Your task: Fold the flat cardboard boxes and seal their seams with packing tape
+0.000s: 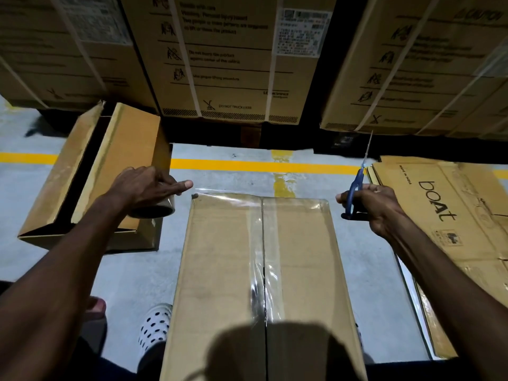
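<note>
A folded cardboard box [299,270] stands on the floor in front of me, its two top flaps meeting at a centre seam. Clear packing tape [258,259] runs along that seam and across the box's far edge. To the left of the box, my left hand [145,185] grips a roll of clear tape [156,209], with the index finger stretched toward the box's far left corner. My right hand [371,207], to the right of the box, holds blue-handled scissors [356,188] with the blades pointing up and away.
An open-topped cardboard box [90,182] lies at the left. Flat "boAt" cartons [450,215] are stacked at the right. Large strapped cartons [228,59] wall off the far side behind a yellow floor line [247,165]. My foot in a dotted shoe [154,325] is beside the box.
</note>
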`<action>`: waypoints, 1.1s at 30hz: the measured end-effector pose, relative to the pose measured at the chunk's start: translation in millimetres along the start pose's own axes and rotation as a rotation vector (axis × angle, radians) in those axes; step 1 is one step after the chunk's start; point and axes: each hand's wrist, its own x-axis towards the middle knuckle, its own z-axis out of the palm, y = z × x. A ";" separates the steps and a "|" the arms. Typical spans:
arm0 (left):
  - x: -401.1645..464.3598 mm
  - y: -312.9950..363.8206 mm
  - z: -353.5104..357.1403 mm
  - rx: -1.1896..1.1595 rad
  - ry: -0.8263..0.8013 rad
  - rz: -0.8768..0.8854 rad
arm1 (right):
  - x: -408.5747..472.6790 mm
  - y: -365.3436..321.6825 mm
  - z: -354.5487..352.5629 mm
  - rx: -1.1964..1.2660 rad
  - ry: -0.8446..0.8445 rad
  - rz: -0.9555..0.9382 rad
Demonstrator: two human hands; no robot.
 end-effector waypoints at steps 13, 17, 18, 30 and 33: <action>10.1 -1.6 5.7 0.109 -0.009 -0.019 | 10.4 1.2 5.0 -0.026 0.006 0.010; 9.5 7.0 5.2 0.098 -0.041 -0.036 | 12.1 4.1 3.7 -0.040 0.020 0.031; 8.5 9.0 4.9 0.101 -0.056 -0.046 | 12.1 5.0 3.6 -0.047 0.014 0.036; 12.9 5.6 19.5 0.093 -0.115 -0.112 | 24.2 24.8 9.0 0.075 -0.062 0.181; 10.5 5.3 24.8 0.104 -0.111 -0.107 | 26.6 37.0 14.0 0.178 -0.137 0.295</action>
